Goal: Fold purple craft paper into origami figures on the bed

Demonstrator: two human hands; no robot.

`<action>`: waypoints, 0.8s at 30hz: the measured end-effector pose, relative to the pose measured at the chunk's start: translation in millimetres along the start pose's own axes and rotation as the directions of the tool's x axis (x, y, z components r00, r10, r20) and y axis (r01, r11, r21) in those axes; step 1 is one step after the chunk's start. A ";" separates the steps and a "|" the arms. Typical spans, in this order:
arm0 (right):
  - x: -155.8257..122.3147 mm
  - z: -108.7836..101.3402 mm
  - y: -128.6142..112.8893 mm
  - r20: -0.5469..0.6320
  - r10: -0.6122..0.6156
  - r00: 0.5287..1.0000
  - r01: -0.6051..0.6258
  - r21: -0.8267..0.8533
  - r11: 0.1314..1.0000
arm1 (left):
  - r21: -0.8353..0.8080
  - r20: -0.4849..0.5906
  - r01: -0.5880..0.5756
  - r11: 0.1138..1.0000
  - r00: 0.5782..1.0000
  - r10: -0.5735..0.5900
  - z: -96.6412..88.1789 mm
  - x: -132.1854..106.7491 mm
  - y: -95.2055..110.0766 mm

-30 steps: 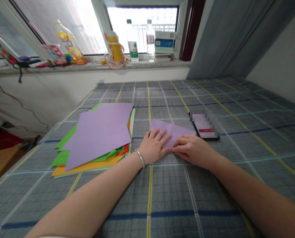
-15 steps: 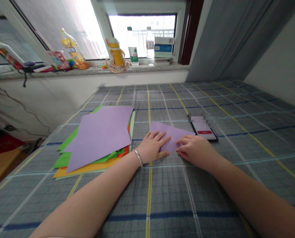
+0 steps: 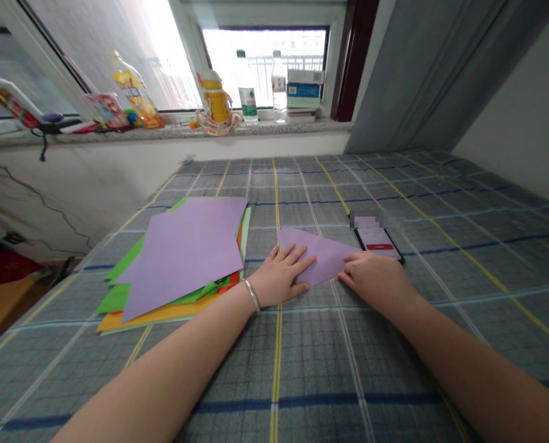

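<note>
Fingers [image 3: 304, 264] of left hand [image 3: 274, 280] spread flat on purple paper [image 3: 324, 258]; right hand [image 3: 379, 278] curled at the paper's right end, grip unclear.

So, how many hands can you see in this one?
2: the left hand, spread on the small purple paper, and the right hand, at that paper's right end, just in front of the phone. Some right-hand fingers are hidden.
</note>
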State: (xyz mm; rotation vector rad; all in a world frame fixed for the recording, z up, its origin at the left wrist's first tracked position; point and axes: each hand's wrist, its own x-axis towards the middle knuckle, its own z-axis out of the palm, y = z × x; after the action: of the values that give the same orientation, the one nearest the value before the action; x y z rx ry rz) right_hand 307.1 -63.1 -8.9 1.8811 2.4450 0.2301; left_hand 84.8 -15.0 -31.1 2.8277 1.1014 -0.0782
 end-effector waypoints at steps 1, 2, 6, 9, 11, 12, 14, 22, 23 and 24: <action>0.1 0.0 0.1 0.007 0.020 1.000 -0.020 -0.011 1.000 | 0.001 -0.003 -0.001 1.000 1.000 0.001 0.3 0.0 -0.2; 0.2 -0.2 0.2 0.016 0.041 0.999 -0.041 -0.021 0.999 | 0.002 -0.009 -0.003 1.000 1.000 0.003 0.8 0.0 -0.3; 1.0 -2.2 1.5 0.064 0.094 0.993 -0.093 -0.025 0.995 | 0.003 -0.027 -0.002 1.000 1.000 0.002 3.2 0.3 -0.4; 0.7 -4.1 1.5 0.073 0.102 0.992 -0.101 -0.016 0.995 | -0.003 -0.021 0.002 1.000 1.000 -0.002 3.3 0.1 0.3; 0.0 -5.5 0.5 0.076 0.121 0.990 -0.119 -0.032 0.992 | -0.008 -0.017 0.005 1.000 1.000 -0.005 2.3 -0.3 1.0; -0.4 -6.2 -0.1 0.079 0.133 0.988 -0.130 -0.043 0.991 | -0.010 -0.013 0.010 1.000 1.000 -0.010 1.5 -0.7 1.2; -1.2 -7.3 -1.0 0.087 0.151 0.985 -0.147 -0.056 0.988 | -0.015 0.003 0.028 1.000 1.000 -0.028 -0.2 -1.8 0.9; -1.3 -8.1 -2.0 0.109 0.210 0.972 -0.205 -0.056 0.977 | 0.014 0.091 0.059 0.998 0.994 -0.060 -4.0 -5.7 -4.5; -1.3 -8.3 -2.0 0.112 0.212 0.971 -0.207 -0.051 0.977 | 0.016 0.097 0.062 0.998 0.993 -0.063 -4.2 -5.7 -4.4; -1.3 -8.4 -2.0 0.116 0.212 0.970 -0.208 -0.046 0.977 | 0.018 0.105 0.065 0.998 0.992 -0.066 -4.5 -5.6 -4.2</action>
State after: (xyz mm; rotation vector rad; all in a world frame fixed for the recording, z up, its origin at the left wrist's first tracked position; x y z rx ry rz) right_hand 304.4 -65.6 -1.0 2.0751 2.1529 0.1590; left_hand 77.8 -15.1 -26.5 2.7639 1.1747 -0.2382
